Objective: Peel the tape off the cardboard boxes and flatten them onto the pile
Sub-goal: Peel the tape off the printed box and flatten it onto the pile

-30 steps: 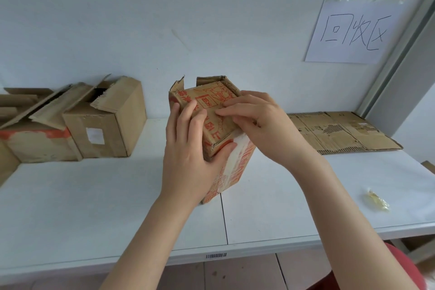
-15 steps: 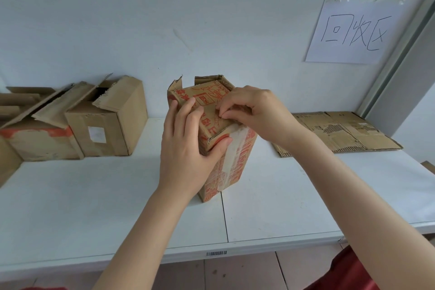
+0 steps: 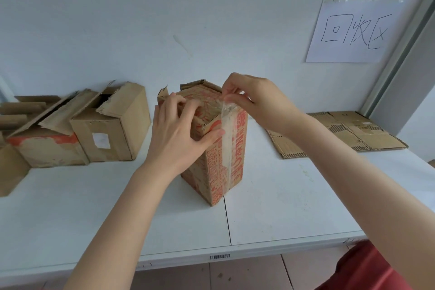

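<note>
right hand [image 3: 256,99] pinching tape [image 3: 226,110], box [image 3: 219,162] steadied

left hand [image 3: 174,134] and right hand [image 3: 256,101] bare; left forearm [image 3: 122,214] and right forearm [image 3: 353,172] bare up to the frame edge. red garment [image 3: 367,268] at lower right corner, smooth fabric, cut not discernible.

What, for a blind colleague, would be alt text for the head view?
A person's right hand pinches the loose top end of a clear tape strip running down an upright red-printed cardboard box, which the left hand grips at its top. It stands on a white table, open boxes to its left and flattened cardboard to its right.
</note>
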